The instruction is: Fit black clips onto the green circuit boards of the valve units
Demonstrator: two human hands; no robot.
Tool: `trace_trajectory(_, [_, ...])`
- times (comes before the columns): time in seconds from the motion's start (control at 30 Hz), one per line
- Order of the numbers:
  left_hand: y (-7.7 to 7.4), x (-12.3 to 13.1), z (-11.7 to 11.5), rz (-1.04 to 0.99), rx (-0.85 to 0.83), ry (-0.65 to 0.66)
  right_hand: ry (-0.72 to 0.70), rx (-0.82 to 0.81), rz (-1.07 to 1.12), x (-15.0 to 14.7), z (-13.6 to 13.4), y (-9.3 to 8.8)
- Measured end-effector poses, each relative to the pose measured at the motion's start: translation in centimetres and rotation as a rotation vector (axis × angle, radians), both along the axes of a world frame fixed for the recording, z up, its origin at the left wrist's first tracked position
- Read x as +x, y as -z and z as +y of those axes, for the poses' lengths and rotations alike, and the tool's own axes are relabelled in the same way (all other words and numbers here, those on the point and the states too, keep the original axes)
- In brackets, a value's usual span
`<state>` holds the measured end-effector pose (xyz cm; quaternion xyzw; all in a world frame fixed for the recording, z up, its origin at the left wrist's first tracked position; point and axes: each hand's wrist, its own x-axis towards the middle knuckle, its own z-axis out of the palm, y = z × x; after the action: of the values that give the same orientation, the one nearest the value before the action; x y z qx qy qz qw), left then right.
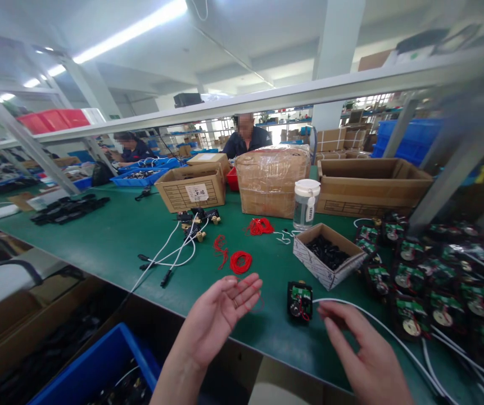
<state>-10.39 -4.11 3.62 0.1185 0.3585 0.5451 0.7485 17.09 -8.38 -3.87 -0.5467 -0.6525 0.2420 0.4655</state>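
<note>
On the green-topped workbench (262, 332), a black, square-framed module with an exposed green circuit board (300, 301) is positioned between the two hands, closer to the right. The left hand (222, 320) is held palm up, its fingers spread and slightly curled; whether a fine red strand is held at its fingertips cannot be told. The right hand (362, 343) is placed just beside the module, with thumb and fingers parted. It is set near the round white cable (372, 315) that is led from the module; contact with this cable cannot be confirmed. The hands are kept well apart. Beyond the left fingertips, a round coil of thin red wire (240, 262) is laid flat. Behind the module, small black parts (328, 252) are contained in an open, printed cardboard box (314, 264).
</note>
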Motion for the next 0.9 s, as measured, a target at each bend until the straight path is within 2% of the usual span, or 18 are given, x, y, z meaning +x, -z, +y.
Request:
trace_trajectory(0.1, [0.1, 2.6, -1.6, -0.113, -0.061, 0.079, -0.173, -0.233, 0.27, -2.2, -0.9, -2.0])
trace_trajectory(0.2, [0.5, 4.8, -2.7, -0.182, -0.096, 0.15, -0.279, -0.405, 0.463, -3.7, -1.1, -3.1])
trace_trajectory(0.3, [1.0, 6.0, -3.0, -0.218, -0.107, 0.153, -0.29, -0.529, 0.595, -4.2, -1.2, -3.3])
trace_trajectory(0.4, [1.4, 6.4, -2.9, -0.242, -0.079, 0.143, -0.226, -0.609, 0.701, -3.8, -1.4, -3.2])
trace_trajectory(0.53, [1.8, 6.4, -2.8, -0.268, -0.008, 0.2, -0.176, -0.651, 0.767, -3.2, -1.5, -3.0])
trace_trajectory(0.67, [2.2, 6.4, -3.0, -0.293, 0.032, 0.246, -0.137, -0.618, 0.732, -3.0, -1.4, -2.5])
trace_trajectory(0.9, [2.0, 6.4, -3.5, -0.324, -0.013, 0.253, -0.073, -0.547, 0.703, -2.6, -1.3, -1.5])
